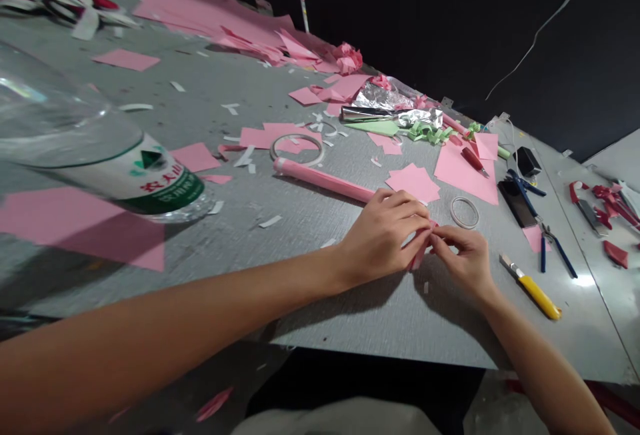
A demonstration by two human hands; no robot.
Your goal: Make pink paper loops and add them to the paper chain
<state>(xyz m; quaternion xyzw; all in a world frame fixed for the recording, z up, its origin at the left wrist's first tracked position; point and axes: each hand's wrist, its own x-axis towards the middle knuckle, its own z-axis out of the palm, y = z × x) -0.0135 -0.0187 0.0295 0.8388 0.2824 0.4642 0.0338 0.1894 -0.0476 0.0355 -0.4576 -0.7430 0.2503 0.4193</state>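
Pinching the pink strip (417,262) over the desk (240,255) beside the tube (327,183), left fingers (411,208) and right fingers (463,238) both closed on it, I probably need two grips to steady something flimsy.

Pink paper (419,258) btwn L grip (383,232) & R grip (465,255): thin, matt. Water btl (127,165), far L of grips: clear glossy plastic. Alu. foil (383,97) beyond: shiny, crinkled. Utility knife (540,296) R of grips: smooth plastic hndl.
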